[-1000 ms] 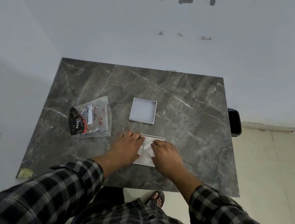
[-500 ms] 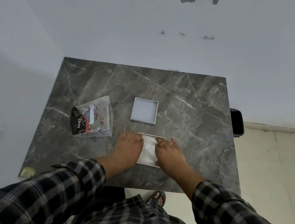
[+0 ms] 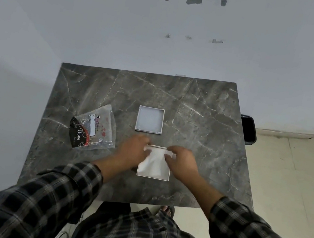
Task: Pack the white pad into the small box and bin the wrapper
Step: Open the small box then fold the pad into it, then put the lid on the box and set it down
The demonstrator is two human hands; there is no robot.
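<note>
The white pad [image 3: 155,161] lies in the small white box [image 3: 152,176] near the table's front edge, its far end lifted above the box's far rim. My left hand [image 3: 133,150] pinches the pad's far left corner. My right hand [image 3: 180,160] pinches its far right corner. A second shallow white tray [image 3: 150,119], either the box's lid or another box, lies just beyond, with nothing in it. The clear plastic wrapper [image 3: 93,127] with black and red print lies flat on the table to the left of my hands.
The dark marble table [image 3: 202,126] stands against a white wall. A black bin [image 3: 248,130] stands on the tiled floor beside the table's right edge. My foot in a sandal [image 3: 166,211] shows under the near edge.
Both hands lay flat, pressing the pad into the box. They have moved to its far end and now pinch the corners, with that end raised.
</note>
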